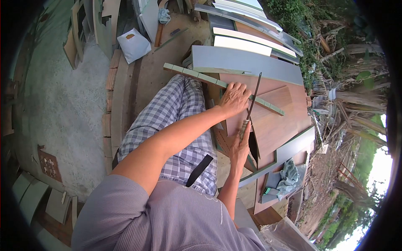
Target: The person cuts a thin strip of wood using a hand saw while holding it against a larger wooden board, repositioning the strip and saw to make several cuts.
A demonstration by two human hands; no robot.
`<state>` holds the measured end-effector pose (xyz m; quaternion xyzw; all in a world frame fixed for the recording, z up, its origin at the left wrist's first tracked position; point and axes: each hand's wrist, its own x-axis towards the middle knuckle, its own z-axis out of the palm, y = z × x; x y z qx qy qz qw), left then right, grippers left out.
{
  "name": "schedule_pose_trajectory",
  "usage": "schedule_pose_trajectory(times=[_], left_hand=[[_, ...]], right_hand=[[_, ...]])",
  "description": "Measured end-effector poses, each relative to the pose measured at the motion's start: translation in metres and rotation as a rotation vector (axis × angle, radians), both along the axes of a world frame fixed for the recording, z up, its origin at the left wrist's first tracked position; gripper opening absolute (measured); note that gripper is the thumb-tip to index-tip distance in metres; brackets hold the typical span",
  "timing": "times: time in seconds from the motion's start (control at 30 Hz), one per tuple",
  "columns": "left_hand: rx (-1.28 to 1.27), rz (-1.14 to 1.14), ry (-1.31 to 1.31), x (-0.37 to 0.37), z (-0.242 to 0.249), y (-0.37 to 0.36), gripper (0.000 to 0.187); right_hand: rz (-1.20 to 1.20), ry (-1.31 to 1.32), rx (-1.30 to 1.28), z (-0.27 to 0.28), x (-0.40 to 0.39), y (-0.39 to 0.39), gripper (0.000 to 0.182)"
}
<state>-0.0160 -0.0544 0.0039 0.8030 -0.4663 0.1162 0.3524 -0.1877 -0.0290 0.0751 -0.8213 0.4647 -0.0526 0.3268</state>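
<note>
Left hand (pixel 234 98) pressed flat, fingers together, on a pale green edge strip (pixel 222 83) lying across a brown board (pixel 274 121); right hand (pixel 239 146) closed around the handle of a thin file (pixel 253 98) set at the strip's edge. Stacked grey panels (pixel 247 62) crowd the far side, open concrete floor (pixel 58 108) lies left, and a crumpled cloth (pixel 289 175) sits on a lower board near the right hand.

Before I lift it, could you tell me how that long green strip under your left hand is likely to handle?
The strip is long and thin, so it probably flexes or sags if lifted by one end. It looks light. It lies flat-sided on the board under the left hand, so it should slide, not roll.
</note>
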Motion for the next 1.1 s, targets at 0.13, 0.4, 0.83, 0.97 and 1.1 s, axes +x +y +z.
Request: schedule_pose_trajectory(times=[0.13,0.4,0.83,0.97,1.1], left_hand=[[-0.011,-0.009,0.009,-0.001,0.001,0.001,0.022],[-0.022,-0.005,0.011,-0.001,0.001,0.001,0.020],[-0.039,-0.007,0.016,0.000,0.002,0.001,0.019],[-0.033,-0.013,0.029,0.000,0.002,0.001,0.020],[-0.031,-0.011,0.012,0.000,0.002,0.001,0.020]], right_hand=[[0.008,-0.071,-0.012,-0.004,-0.009,0.010,0.059],[0.026,-0.102,-0.085,-0.011,-0.005,0.000,0.060],[0.012,-0.102,-0.059,-0.009,-0.007,0.004,0.059],[0.025,-0.117,-0.077,-0.008,-0.002,-0.001,0.059],[-0.053,-0.054,0.065,0.000,-0.005,0.009,0.058]])
